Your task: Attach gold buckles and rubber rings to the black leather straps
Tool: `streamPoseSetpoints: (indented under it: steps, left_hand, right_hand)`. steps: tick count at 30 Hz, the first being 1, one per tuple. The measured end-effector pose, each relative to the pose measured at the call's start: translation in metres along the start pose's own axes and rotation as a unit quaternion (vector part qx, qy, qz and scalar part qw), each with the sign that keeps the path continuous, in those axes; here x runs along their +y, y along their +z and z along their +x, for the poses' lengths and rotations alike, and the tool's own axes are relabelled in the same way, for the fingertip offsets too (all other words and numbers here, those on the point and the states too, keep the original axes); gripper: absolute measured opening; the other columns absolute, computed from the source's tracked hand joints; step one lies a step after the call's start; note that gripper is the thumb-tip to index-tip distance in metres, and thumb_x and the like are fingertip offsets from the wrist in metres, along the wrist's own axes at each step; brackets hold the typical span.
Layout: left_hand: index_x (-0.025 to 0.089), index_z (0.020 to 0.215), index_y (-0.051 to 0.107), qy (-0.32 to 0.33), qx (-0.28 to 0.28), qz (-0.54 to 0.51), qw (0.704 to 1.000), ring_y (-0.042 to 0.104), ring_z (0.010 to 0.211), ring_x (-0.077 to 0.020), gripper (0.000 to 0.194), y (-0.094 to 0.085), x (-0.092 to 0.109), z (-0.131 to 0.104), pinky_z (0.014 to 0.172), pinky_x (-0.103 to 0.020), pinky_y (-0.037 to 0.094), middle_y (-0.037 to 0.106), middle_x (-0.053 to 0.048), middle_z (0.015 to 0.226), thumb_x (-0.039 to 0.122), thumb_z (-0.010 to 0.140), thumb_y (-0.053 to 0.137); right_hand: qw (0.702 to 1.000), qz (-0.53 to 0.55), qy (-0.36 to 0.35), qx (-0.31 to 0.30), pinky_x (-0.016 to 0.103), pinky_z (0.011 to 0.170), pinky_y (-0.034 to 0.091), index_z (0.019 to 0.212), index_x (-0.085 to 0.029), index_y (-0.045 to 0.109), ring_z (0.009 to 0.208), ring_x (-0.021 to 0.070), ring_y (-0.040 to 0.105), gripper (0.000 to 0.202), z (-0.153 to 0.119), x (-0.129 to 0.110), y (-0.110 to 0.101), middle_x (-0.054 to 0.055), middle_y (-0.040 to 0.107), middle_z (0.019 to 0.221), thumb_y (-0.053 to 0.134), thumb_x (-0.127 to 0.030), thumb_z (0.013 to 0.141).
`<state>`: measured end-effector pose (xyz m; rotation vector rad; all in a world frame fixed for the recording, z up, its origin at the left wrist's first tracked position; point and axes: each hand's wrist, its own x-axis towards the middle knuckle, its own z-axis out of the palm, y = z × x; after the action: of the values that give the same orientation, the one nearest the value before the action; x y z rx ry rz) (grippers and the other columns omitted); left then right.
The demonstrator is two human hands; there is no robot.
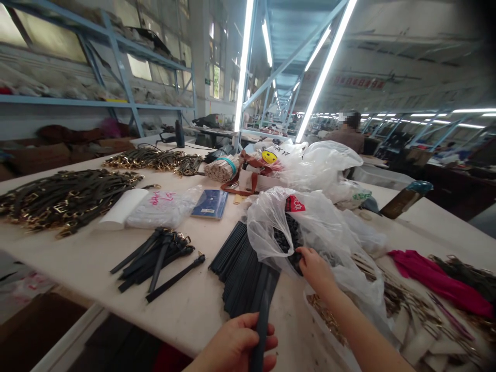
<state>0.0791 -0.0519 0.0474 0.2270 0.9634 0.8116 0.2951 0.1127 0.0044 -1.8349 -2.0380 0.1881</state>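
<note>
My left hand [242,338], low in the middle, is closed round a dark strap [262,315] that points up and away from me. Just beyond it, many similar dark straps [236,263] lie side by side in a fanned stack. My right hand [313,266] is at the mouth of a clear plastic bag [329,222], fingers curled together against small black pieces [285,235] inside. What those fingertips hold, if anything, is hidden. On the left, a small pile of dark straps with gold buckles [160,258] rests on the table, with one buckled strap [176,276] beside it.
Buckled straps [70,199] are heaped at the left. A blue booklet [210,204] and a white packet [165,209] lie mid-table [101,268]. More plastic bags [310,163], a bottle [406,199] and pink cloth [445,281] are to the right. A person [349,137] is farther back.
</note>
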Motion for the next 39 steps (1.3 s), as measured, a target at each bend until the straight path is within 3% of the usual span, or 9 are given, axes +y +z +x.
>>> streamPoseSetpoints:
  steps: [7, 10, 15, 18, 23, 28, 30, 36, 39]
  left_hand:
    - [0.012, 0.088, 0.058, 0.012, -0.013, -0.012, 1.000, 0.061, 0.080, -0.0161, 0.026, 0.000, -0.001, -0.008, 0.062, -0.025, 0.051, 0.062, -0.009, 0.090, 0.001, 0.065, 0.050]
    - [0.013, 0.091, 0.057, 0.012, -0.031, -0.012, 0.999, 0.061, 0.080, -0.0162, 0.028, -0.003, -0.004, -0.006, 0.063, -0.026, 0.050, 0.062, -0.009, 0.094, 0.002, 0.065, 0.053]
    - [0.013, 0.092, 0.053, 0.064, -0.047, 0.067, 0.995, 0.057, 0.058, -0.0098, 0.027, -0.009, -0.009, 0.001, 0.051, -0.019, 0.042, 0.063, -0.004, 0.077, 0.023, 0.067, 0.059]
    - [0.013, 0.092, 0.051, 0.099, -0.056, 0.157, 0.981, 0.053, 0.049, -0.0077, 0.036, -0.010, -0.009, 0.005, 0.045, -0.018, 0.036, 0.061, -0.001, 0.065, 0.036, 0.065, 0.058]
    - [0.014, 0.089, 0.049, 0.116, -0.033, 0.257, 0.959, 0.049, 0.040, -0.0064, 0.039, -0.010, -0.010, 0.012, 0.040, -0.018, 0.031, 0.058, 0.003, 0.057, 0.042, 0.062, 0.053]
    - [0.017, 0.077, 0.044, 0.128, -0.018, 0.301, 0.945, 0.042, 0.034, -0.0053, 0.035, -0.013, -0.017, 0.018, 0.037, -0.017, 0.027, 0.053, 0.005, 0.047, 0.050, 0.065, 0.047]
    - [0.018, 0.074, 0.043, 0.146, -0.009, 0.321, 0.936, 0.041, 0.034, -0.0052, 0.034, -0.016, -0.019, 0.022, 0.037, -0.017, 0.026, 0.052, 0.006, 0.046, 0.050, 0.067, 0.046]
    - [0.018, 0.071, 0.044, 0.172, 0.011, 0.366, 0.914, 0.039, 0.034, -0.0058, 0.026, -0.020, -0.024, 0.027, 0.037, -0.017, 0.027, 0.050, 0.006, 0.046, 0.044, 0.072, 0.043]
    - [0.018, 0.071, 0.044, 0.161, 0.022, 0.387, 0.908, 0.038, 0.033, -0.0064, 0.022, -0.020, -0.026, 0.025, 0.036, -0.017, 0.027, 0.049, 0.006, 0.044, 0.040, 0.073, 0.042]
  right_hand:
    - [0.978, 0.206, 0.029, -0.034, 0.028, 0.058, 0.040, 0.082, -0.019, 0.056, 0.061, 0.0173, 0.053, 0.015, -0.047, -0.026, -0.012, -0.001, 0.056, 0.064, 0.044, -0.022, 0.074]
    - [0.933, 0.339, 0.067, -0.095, 0.024, 0.050, 0.039, 0.079, -0.019, 0.056, 0.048, 0.0119, 0.047, 0.017, -0.085, -0.045, -0.009, -0.006, 0.049, 0.052, 0.047, -0.033, 0.077]
    - [0.652, 0.697, 0.223, -0.200, 0.019, 0.052, 0.038, 0.084, -0.017, 0.060, 0.051, 0.0059, 0.047, 0.020, -0.126, -0.071, -0.008, -0.003, 0.059, 0.067, 0.066, -0.026, 0.067]
    - [0.588, 0.747, 0.221, -0.217, 0.019, 0.050, 0.039, 0.081, -0.016, 0.063, 0.050, 0.0060, 0.049, 0.020, -0.132, -0.080, -0.010, -0.002, 0.061, 0.066, 0.070, -0.024, 0.064]
    - [0.580, 0.761, 0.218, -0.193, 0.019, 0.044, 0.039, 0.073, -0.015, 0.065, 0.046, 0.0065, 0.049, 0.026, -0.131, -0.084, -0.008, -0.001, 0.061, 0.061, 0.070, -0.040, 0.065]
    - [0.549, 0.774, 0.285, -0.135, 0.018, 0.050, 0.041, 0.091, -0.019, 0.067, 0.055, 0.0083, 0.054, 0.040, -0.135, -0.083, 0.000, 0.000, 0.066, 0.066, 0.078, -0.034, 0.056]
    - [0.563, 0.769, 0.276, -0.122, 0.019, 0.053, 0.042, 0.092, -0.020, 0.067, 0.060, 0.0100, 0.055, 0.044, -0.137, -0.084, 0.005, 0.000, 0.066, 0.068, 0.079, -0.034, 0.053]
    - [0.675, 0.698, 0.222, -0.090, 0.020, 0.050, 0.041, 0.082, -0.015, 0.069, 0.057, 0.0106, 0.051, 0.041, -0.141, -0.082, 0.014, 0.001, 0.063, 0.061, 0.068, -0.051, 0.064]
    - [0.625, 0.728, 0.262, -0.101, 0.019, 0.050, 0.041, 0.072, -0.016, 0.066, 0.054, 0.0091, 0.052, 0.032, -0.142, -0.083, 0.011, -0.002, 0.061, 0.057, 0.078, -0.040, 0.054]
